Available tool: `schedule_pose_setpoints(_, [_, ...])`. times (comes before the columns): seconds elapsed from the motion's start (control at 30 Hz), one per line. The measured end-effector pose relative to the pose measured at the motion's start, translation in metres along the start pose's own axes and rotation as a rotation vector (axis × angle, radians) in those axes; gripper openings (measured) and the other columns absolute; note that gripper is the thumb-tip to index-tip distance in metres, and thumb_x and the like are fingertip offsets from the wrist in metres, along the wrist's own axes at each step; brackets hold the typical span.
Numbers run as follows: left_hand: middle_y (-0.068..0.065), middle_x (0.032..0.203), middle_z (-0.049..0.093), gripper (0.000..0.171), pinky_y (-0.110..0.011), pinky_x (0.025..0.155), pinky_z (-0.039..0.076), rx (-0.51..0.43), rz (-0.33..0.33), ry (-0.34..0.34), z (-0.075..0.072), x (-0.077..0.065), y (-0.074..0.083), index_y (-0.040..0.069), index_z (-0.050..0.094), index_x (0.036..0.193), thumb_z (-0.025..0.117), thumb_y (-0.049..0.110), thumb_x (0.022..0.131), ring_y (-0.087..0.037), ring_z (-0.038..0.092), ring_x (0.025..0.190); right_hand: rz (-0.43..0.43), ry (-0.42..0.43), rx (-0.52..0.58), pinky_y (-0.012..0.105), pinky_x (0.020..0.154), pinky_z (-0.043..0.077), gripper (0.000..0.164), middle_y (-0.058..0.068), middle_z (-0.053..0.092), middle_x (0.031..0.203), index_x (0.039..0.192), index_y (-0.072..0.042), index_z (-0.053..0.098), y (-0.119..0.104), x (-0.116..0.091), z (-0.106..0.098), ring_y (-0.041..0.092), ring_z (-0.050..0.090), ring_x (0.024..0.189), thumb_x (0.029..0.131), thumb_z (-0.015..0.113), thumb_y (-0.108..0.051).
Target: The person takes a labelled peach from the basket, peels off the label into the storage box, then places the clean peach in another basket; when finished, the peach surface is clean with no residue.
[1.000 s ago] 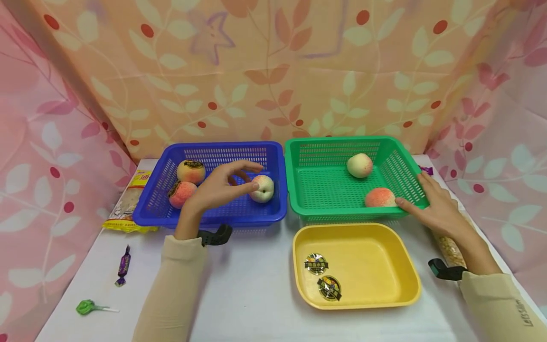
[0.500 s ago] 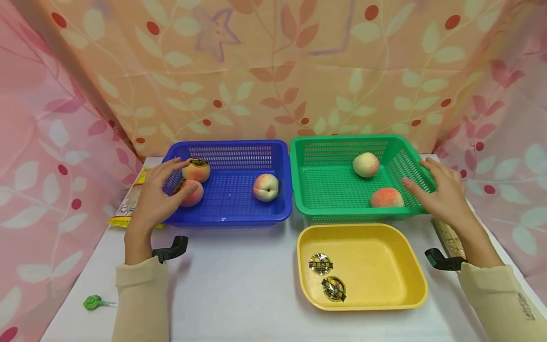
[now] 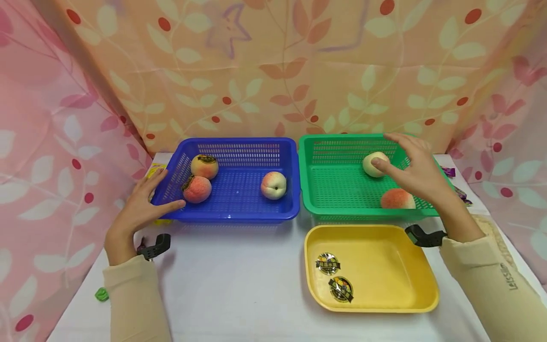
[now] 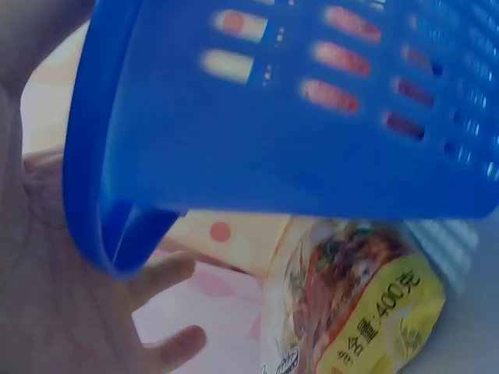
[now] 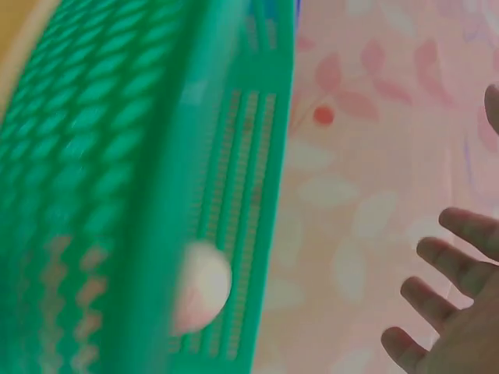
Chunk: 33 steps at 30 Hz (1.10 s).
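My left hand (image 3: 136,204) is at the left rim of the blue basket (image 3: 239,217), thumb over the rim and relaxed fingers outside it. In the left wrist view, the fingers (image 4: 168,280) spread below the basket's rim. Inside lie two reddish peaches (image 3: 197,191) (image 3: 205,167) with black stickers at left and a pale peach (image 3: 275,186) at right. Over the right side of the green basket (image 3: 333,190) hovers my right hand (image 3: 420,168), fingers spread and holding nothing. That basket has a pale peach (image 3: 373,170), partly behind the thumb, and a pink peach (image 3: 397,199).
In front of the green basket stands a yellow tub (image 3: 372,308) with two round stickers. A yellow food bag (image 4: 351,304) lies left of the blue basket. Purple wrapped candies (image 3: 448,171) and another bag (image 3: 493,228) lie at right. A green lollipop (image 3: 101,294) is near the left sleeve.
My left hand has moved from above the pale peach to the blue basket's left rim. The right hand has lifted off the green basket's right rim and shifted inward over it.
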<state>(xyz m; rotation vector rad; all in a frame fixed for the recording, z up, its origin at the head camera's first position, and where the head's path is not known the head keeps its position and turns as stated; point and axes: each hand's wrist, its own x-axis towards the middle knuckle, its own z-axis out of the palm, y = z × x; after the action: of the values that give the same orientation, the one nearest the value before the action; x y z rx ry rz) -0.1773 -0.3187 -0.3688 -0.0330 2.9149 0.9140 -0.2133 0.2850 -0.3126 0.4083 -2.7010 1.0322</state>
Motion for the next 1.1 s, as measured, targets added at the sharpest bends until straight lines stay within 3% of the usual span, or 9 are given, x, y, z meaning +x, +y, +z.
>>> schedule_pose_setpoints(0.17, [-0.022,0.169,-0.017,0.111,-0.088,0.103,0.018,-0.015,-0.033,-0.063,-0.003,-0.002,-0.006,0.043,-0.003,0.161,0.073,0.063,0.083,-0.057,-0.007,0.153,-0.022,-0.149,0.024,0.071,0.111,0.030,0.071,0.010,0.038,0.162,0.158,-0.025,0.039,-0.032,0.024,0.016,0.038,0.028,0.148,0.095,0.069,-0.044])
schedule_pose_setpoints(0.3, [-0.024,0.168,-0.020,0.114,-0.088,0.103,0.017,-0.022,-0.042,-0.094,-0.003,-0.004,-0.007,0.040,-0.006,0.161,0.074,0.062,0.083,-0.057,-0.012,0.152,-0.073,-0.250,0.040,0.065,0.118,0.028,0.071,0.002,0.041,0.161,0.156,-0.025,0.041,-0.054,0.046,0.036,0.033,0.030,0.150,0.095,0.069,-0.047])
schedule_pose_setpoints(0.43, [-0.025,0.168,-0.019,0.116,-0.087,0.105,0.017,-0.029,-0.040,-0.103,-0.003,-0.006,-0.006,0.037,-0.006,0.162,0.075,0.060,0.082,-0.054,-0.015,0.153,-0.148,-0.326,0.085,0.055,0.121,0.030,0.066,0.003,0.048,0.157,0.153,-0.020,0.047,-0.071,0.067,0.058,0.029,0.039,0.147,0.095,0.071,-0.040])
schedule_pose_setpoints(0.7, [-0.020,0.168,-0.022,0.116,-0.086,0.107,0.016,-0.066,-0.030,-0.101,-0.002,-0.006,-0.003,0.034,-0.004,0.163,0.077,0.056,0.082,-0.054,-0.016,0.153,-0.240,-0.425,0.163,0.050,0.109,0.041,0.055,0.001,0.059,0.147,0.146,-0.021,0.057,-0.097,0.099,0.098,0.026,0.054,0.133,0.094,0.073,-0.034])
schedule_pose_setpoints(0.97, [-0.022,0.170,-0.011,0.118,-0.085,0.109,0.014,-0.041,-0.038,-0.094,-0.002,-0.006,-0.002,0.033,-0.002,0.163,0.078,0.060,0.081,-0.049,-0.016,0.155,-0.249,-0.526,0.231,0.045,0.113,0.043,0.052,0.000,0.060,0.146,0.144,-0.019,0.059,-0.114,0.120,0.132,0.025,0.055,0.135,0.095,0.073,-0.030])
schedule_pose_setpoints(1.1, [-0.022,0.171,-0.007,0.118,-0.085,0.109,0.013,-0.026,-0.041,-0.088,-0.002,-0.007,-0.001,0.033,-0.001,0.163,0.077,0.061,0.080,-0.048,-0.014,0.156,-0.257,-0.538,0.270,0.045,0.112,0.045,0.049,0.001,0.062,0.143,0.141,-0.018,0.061,-0.117,0.126,0.148,0.028,0.056,0.133,0.095,0.074,-0.027])
